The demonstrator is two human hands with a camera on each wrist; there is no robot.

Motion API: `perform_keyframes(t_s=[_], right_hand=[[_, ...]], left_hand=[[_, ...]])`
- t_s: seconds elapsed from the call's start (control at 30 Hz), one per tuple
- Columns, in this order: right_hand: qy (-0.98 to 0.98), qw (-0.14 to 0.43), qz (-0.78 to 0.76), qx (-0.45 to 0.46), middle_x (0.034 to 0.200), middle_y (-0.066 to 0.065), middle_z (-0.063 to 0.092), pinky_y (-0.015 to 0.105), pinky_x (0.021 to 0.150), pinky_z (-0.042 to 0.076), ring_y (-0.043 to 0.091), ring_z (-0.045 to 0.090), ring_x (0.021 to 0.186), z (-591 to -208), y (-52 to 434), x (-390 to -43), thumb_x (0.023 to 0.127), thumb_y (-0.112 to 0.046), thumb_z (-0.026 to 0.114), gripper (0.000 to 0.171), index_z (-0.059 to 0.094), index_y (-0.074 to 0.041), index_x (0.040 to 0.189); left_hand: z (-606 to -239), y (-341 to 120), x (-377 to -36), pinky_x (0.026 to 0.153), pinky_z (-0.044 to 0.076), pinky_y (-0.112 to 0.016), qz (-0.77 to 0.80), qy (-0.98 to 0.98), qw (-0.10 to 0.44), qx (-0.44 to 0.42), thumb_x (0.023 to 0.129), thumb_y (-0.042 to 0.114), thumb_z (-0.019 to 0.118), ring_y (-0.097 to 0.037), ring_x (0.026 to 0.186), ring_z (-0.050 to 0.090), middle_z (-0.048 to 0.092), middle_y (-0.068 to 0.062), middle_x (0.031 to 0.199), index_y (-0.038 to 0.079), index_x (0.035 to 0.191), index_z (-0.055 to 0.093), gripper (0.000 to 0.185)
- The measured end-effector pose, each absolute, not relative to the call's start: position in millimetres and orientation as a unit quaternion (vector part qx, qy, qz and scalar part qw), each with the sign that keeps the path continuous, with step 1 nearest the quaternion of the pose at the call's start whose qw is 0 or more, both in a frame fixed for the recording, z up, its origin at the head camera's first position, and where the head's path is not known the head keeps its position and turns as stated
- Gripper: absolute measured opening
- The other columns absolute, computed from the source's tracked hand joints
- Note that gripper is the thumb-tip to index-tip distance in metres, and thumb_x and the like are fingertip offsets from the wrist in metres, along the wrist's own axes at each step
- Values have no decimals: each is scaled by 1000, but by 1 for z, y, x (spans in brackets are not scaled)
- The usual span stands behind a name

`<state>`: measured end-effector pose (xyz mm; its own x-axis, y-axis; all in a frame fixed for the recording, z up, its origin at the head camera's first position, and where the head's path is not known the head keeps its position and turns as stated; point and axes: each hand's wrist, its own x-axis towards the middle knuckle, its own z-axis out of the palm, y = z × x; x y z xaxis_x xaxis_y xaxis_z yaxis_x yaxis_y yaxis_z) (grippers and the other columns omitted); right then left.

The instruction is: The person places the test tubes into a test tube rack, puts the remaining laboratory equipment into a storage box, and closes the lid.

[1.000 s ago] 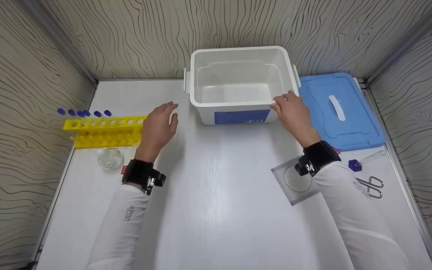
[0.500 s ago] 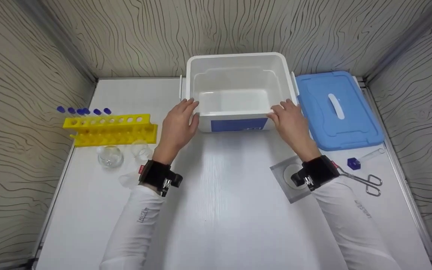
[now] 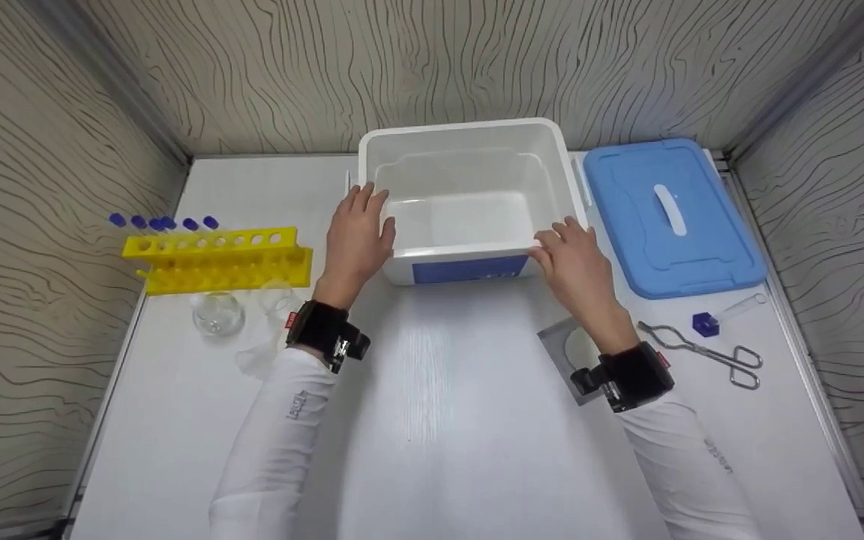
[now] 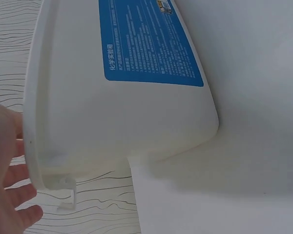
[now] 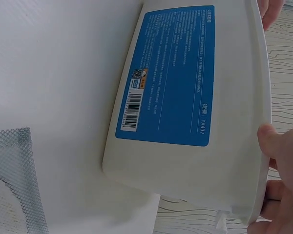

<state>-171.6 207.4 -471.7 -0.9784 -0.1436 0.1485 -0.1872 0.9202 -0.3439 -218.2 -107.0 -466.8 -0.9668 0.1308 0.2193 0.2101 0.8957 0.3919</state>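
Note:
An empty white plastic bin (image 3: 469, 199) with a blue label on its front wall stands at the back middle of the white table (image 3: 439, 420). My left hand (image 3: 357, 232) lies flat against the bin's left side, fingers straight along the rim. At the front right corner my right hand (image 3: 571, 259) presses on the bin, thumb on the front rim and fingers on the side. The left wrist view shows the bin (image 4: 136, 122) with the left hand (image 4: 10, 195) beside its rim. In the right wrist view the right hand (image 5: 278, 195) touches the rim of the bin (image 5: 185, 161).
A blue lid (image 3: 672, 214) lies right of the bin. A yellow rack (image 3: 218, 259) with blue-capped tubes, a glass flask (image 3: 216, 313) and a small beaker (image 3: 276, 296) stand at the left. A mesh square (image 3: 561, 345), metal tongs (image 3: 709, 354) and a capped tube (image 3: 724, 315) lie at the right.
The left hand moved from the table to the bin's left side. With both hands on it, the bin slid toward me and slightly left.

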Motion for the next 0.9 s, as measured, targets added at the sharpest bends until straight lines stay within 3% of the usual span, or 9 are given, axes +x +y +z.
perform_keyframes(t_s=[0.3, 0.9], right_hand=[[-975, 78, 189, 83, 137, 27, 57, 66, 117, 27, 46, 41, 141, -477, 198, -152, 99, -34, 56, 38, 66, -2, 117], [-968, 90, 215, 89, 138, 26, 57, 65, 118, 26, 44, 42, 141, -478, 199, -133, 98, -33, 59, 38, 68, -4, 122]], left_hand=[[-472, -118, -224, 122, 31, -47, -260, -965, 25, -15, 97, 15, 47, -35, 150, 30, 29, -21, 161, 2, 154, 31, 60], [-475, -123, -213, 123, 29, -45, -269, -963, 21, -17, 95, 9, 45, -35, 148, 34, 36, -21, 158, 1, 152, 35, 58]])
